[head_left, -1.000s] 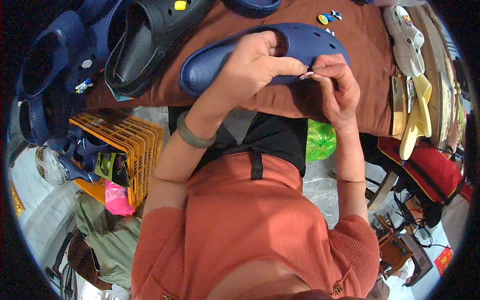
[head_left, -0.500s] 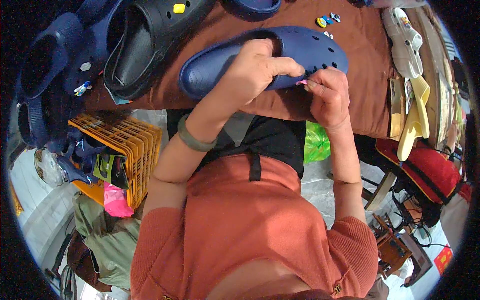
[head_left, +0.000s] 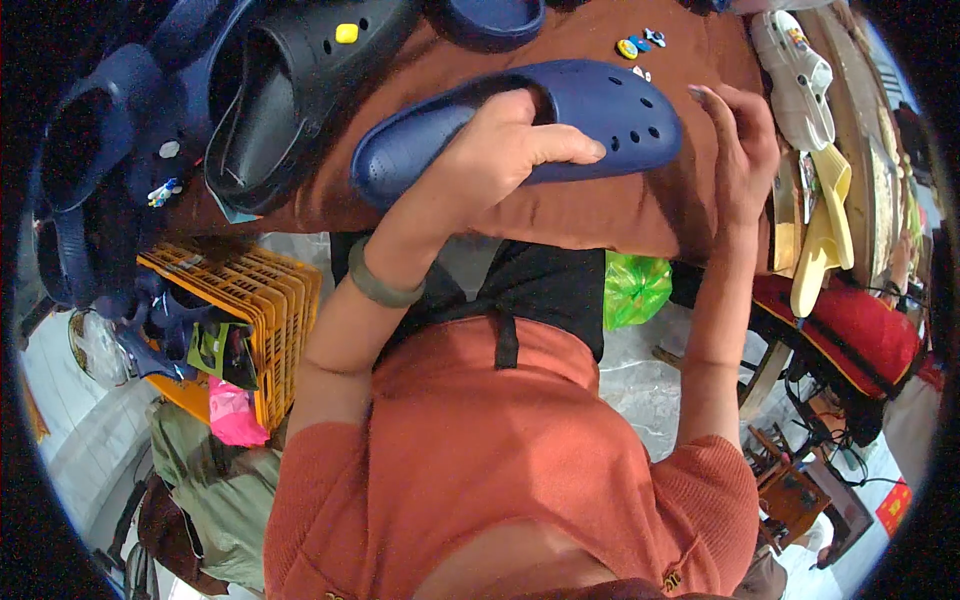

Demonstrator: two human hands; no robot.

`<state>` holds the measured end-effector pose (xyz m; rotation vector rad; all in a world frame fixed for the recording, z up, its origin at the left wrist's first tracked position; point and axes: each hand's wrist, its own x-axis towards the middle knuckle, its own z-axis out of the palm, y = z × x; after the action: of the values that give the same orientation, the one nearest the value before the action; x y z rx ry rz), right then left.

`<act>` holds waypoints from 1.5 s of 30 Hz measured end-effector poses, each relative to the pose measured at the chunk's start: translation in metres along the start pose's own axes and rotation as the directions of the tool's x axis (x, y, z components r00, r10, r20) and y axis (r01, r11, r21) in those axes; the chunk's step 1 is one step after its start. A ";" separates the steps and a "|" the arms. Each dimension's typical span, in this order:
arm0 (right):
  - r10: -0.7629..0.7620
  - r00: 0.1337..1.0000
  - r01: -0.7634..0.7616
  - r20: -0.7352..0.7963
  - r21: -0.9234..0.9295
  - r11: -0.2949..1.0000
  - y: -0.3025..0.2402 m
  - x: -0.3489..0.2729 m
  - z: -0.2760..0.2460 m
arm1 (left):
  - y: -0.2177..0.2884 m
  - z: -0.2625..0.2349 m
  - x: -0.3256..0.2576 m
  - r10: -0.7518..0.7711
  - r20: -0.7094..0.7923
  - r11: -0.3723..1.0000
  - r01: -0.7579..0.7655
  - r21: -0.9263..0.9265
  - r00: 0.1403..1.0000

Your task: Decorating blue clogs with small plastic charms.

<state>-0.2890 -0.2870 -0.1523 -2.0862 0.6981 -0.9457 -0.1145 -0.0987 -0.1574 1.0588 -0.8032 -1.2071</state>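
Gripping the navy foam clog [head_left: 590, 110] around its middle, the left hand [head_left: 500, 150] has its fingers wrapped over the upper and its thumb lying along the side, so much of the shoe's opening is covered. The clog lies on its side over the brown cloth-covered table [head_left: 600, 210], heel toward the left and perforated toe toward the right. The right hand [head_left: 740, 150] sits just past the toe, fingers loosely spread and upright; its palm faces away, so whether it pinches anything cannot be told. A few small coloured charms [head_left: 635, 45] lie on the cloth beyond the toe, too small to make out. A black clog [head_left: 290, 100] sits to the left, partly cut by the dark rim. An orange crate [head_left: 250, 300] stands below the table edge.
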 end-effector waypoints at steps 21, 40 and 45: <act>-0.227 0.880 0.372 0.417 -0.309 0.875 0.070 0.058 0.022 | 0.004 -0.006 -0.038 0.184 -0.079 0.795 -0.101 0.598 0.980; -0.468 0.847 0.530 0.252 -0.458 0.713 0.057 0.059 0.033 | -0.014 -0.013 0.007 0.039 0.083 0.956 -0.061 0.288 0.996; -0.079 0.968 0.046 0.236 0.142 0.989 0.039 0.044 0.022 | -0.007 -0.011 0.006 -0.037 0.056 0.956 0.019 0.294 0.998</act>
<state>-0.2523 -0.3329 -0.1761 -2.0675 0.4320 -0.7340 -0.1055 -0.1021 -0.1684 1.2822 -1.0410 -1.1710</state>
